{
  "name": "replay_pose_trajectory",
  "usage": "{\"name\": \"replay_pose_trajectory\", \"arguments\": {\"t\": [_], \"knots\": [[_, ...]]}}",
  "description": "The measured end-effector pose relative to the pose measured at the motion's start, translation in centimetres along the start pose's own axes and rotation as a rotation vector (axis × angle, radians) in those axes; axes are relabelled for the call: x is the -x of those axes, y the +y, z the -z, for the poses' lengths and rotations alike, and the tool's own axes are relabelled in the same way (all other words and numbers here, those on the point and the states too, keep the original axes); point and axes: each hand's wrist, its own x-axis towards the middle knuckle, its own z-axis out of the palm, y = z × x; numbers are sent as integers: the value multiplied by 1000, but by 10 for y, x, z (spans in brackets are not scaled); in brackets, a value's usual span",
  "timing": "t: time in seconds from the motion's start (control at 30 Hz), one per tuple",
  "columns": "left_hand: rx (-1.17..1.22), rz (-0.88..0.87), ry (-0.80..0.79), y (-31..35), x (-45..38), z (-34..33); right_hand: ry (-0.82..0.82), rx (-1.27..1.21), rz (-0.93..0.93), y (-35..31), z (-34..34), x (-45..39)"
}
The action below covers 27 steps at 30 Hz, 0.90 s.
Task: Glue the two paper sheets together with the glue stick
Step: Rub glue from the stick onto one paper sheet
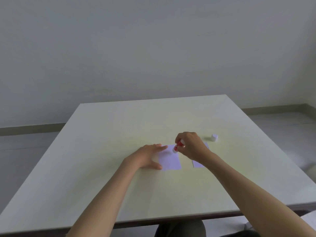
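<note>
Gripping the red glue stick [177,146], our right hand [191,147] tilts its tip onto the left paper sheet [170,159]. Our left hand [148,157] lies flat, fingers [162,147] spread, pinning that sheet's edge. The second sheet [199,164] lies beside it on the desk [119,127], the white cap [214,137] farther right.

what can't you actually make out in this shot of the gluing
Head view only:
- Second paper sheet: mostly covered by the right hand and forearm.
- Glue stick: tip is blurred, so contact with the left paper sheet, or any glue on it, cannot be told.
- Left sheet's left edge: under the left hand.
- White cap: too small for detail.
- Table: near corners cut off by the frame.
</note>
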Motion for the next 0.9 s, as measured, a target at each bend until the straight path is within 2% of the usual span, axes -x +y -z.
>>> {"name": "replay_pose_trajectory", "arguments": {"t": [0.5,0.9], "knots": [[-268,2,-115,12,-8,7,32,91,1,-1,-19,-10],[-142,61,-107,12,-7,7,-38,102,55,-2,-14,23]]}}
